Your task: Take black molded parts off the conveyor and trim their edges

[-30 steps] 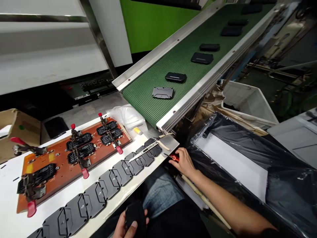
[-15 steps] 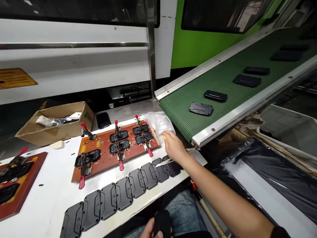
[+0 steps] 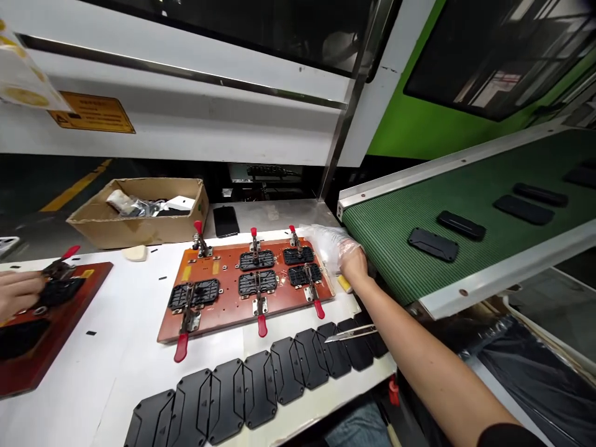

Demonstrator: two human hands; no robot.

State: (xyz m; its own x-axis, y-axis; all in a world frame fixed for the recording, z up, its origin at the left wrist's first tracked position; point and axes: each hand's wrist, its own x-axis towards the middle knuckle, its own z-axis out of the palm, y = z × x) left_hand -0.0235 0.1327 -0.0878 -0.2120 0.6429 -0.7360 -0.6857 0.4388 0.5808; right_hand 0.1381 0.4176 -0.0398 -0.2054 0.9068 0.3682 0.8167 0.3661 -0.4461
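My right hand point(image 3: 354, 261) reaches into a clear plastic bag point(image 3: 326, 242) beside the right end of a reddish-brown fixture board point(image 3: 228, 310). Its fingers are covered by the crinkled plastic, so their grip is hidden. A small yellow block point(image 3: 344, 284) lies just below the hand. Black ribbed plastic parts point(image 3: 257, 282) sit on the board under toggle clamps with red handles point(image 3: 262, 325). Along the table's front edge runs a row of flat black covers point(image 3: 261, 388), with tweezers point(image 3: 349, 334) lying across the right ones. My left hand is out of view.
Another person's hand point(image 3: 21, 292) works at a second fixture board point(image 3: 69, 329) on the left. Behind stand a cardboard box point(image 3: 139, 233) and a dark phone point(image 3: 226, 221). A green conveyor belt point(image 3: 386, 248) carrying black parts point(image 3: 433, 244) slopes up at the right.
The view has swung left and tilted. My right hand has gone from the bag's edge into the plastic. My left hand, with a black part, has left the view; another person's hand now shows.
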